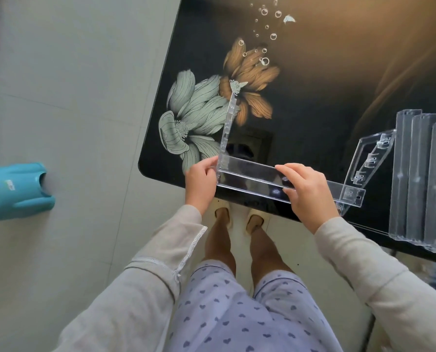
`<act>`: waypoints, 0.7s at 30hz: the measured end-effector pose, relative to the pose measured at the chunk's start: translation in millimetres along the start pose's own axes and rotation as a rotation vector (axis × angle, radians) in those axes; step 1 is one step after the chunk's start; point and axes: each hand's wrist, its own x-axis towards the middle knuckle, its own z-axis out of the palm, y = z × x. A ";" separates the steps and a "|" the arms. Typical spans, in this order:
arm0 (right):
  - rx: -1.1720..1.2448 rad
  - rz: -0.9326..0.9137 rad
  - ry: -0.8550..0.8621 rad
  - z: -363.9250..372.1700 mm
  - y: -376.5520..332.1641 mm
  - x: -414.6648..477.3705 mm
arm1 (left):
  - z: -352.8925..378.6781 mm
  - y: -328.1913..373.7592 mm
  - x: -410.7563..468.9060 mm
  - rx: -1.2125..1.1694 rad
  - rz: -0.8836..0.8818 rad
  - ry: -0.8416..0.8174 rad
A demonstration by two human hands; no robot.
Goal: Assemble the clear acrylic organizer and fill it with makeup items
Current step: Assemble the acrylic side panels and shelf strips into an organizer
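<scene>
A long clear acrylic tray (252, 175) lies along the near edge of the black glass table (313, 102). At its left end it meets a clear side panel (228, 123) that runs away from me, forming a corner. My left hand (201, 180) pinches that corner joint. My right hand (307, 193) grips the tray near its middle, fingers over the top rim. A second clear side panel (369, 158) leans at the tray's right end. Three more clear trays (420, 179) lie side by side at the right. No makeup items are in view.
The table carries a printed flower pattern (199, 115) and its near-left corner is rounded. A turquoise object (13, 190) lies on the grey tiled floor to the left. My legs and slippers (237, 217) are below the table's edge.
</scene>
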 end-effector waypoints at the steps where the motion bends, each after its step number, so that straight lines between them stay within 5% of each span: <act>1: 0.004 0.004 0.003 2.2 0.5 0.5 | 0.7 -2.0 0.1 -0.002 0.008 0.004; 21: -0.021 -0.006 0.010 15.7 10.5 5.0 | 10.0 8.9 -1.6 0.065 0.017 0.100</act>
